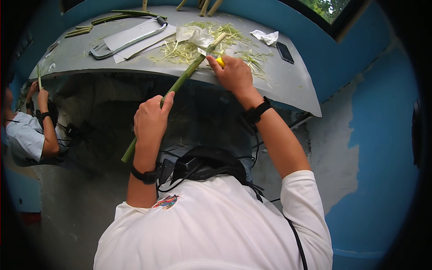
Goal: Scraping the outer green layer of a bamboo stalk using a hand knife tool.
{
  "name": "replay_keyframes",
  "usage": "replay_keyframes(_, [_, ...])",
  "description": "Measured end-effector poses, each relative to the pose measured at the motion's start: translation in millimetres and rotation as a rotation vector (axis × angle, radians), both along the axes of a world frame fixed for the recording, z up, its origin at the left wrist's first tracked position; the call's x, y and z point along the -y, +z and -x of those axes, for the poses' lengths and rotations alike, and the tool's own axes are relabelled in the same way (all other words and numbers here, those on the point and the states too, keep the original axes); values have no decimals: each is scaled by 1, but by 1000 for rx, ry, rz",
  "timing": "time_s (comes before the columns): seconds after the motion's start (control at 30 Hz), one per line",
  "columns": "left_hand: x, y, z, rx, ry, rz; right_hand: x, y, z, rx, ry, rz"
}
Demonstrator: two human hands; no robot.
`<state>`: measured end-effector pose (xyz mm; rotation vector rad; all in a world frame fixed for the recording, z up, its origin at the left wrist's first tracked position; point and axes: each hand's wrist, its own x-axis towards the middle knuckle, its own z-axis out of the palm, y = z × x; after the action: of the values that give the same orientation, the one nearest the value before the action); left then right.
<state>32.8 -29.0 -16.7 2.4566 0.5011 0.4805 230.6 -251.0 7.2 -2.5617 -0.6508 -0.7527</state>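
Note:
My left hand (150, 118) is closed round a long green bamboo stalk (185, 75), below its middle. The stalk slants up to the right, over the table's front edge. Its upper end is pale where the green skin is gone. In my closed right hand (235, 75) is a yellow-handled knife (220, 62), mostly hidden by the fingers. The blade lies against the stalk just below the pale part. Pale green shavings (229, 36) are strewn on the table around that end.
On the grey table (288, 83) lie a hacksaw (130, 44) on white sheets, a phone (285, 52), crumpled tissue (264, 37), a clear plastic bag (198, 37) and cut stalks (121, 17). At far left another person (33, 130) holds a thin stalk. A blue wall stands to the right.

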Motion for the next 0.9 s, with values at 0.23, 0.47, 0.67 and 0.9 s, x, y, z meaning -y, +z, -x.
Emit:
replay_keyframes(0.23, [-9,-5,28,-22,-8,114,-2,2,3,-8,-6,23])
replay_keyframes(0.47, [-4,-7,-5,14,-21,116,2,1,7,49,163,5])
replay_keyframes(0.67, [5,-4,-46,56,-23,67,0,7,6,10,218,-9])
replay_keyframes(0.9, [10,-12,-69,116,-60,66,3,4,1,26,223,24])
